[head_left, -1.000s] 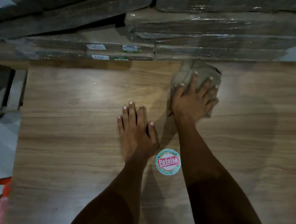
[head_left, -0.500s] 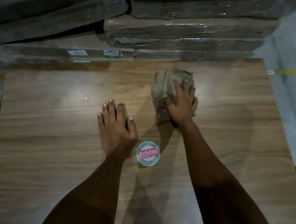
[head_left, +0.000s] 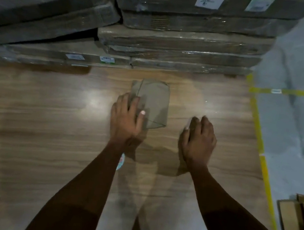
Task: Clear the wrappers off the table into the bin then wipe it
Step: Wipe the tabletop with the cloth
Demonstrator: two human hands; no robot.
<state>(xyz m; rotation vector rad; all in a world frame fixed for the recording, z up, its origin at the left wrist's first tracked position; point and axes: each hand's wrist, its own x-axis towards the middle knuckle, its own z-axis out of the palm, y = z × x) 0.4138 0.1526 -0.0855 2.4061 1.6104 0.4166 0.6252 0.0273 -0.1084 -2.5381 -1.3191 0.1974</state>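
Observation:
A folded grey-brown cloth (head_left: 154, 103) lies flat on the wooden table (head_left: 37, 116), near its far edge. My left hand (head_left: 126, 120) rests on the cloth's near-left corner, with the fingers and thumb pressed onto the fabric. My right hand (head_left: 199, 140) is apart from the cloth, to its right, loosely curled with its fingertips on the bare wood and nothing in it. A round red-and-teal sticker (head_left: 120, 162) peeks out from under my left forearm. I see no wrappers and no bin.
Stacked flat cartons wrapped in plastic film (head_left: 177, 47) lie along the table's far edge, just beyond the cloth. Yellow tape (head_left: 258, 139) runs along the table's right side, with grey floor past it. Cardboard pieces (head_left: 301, 224) lie on the floor at the lower right.
My right hand has come off the cloth and moved to the right onto bare wood. My left hand has slid forward onto the cloth. The view has shifted right.

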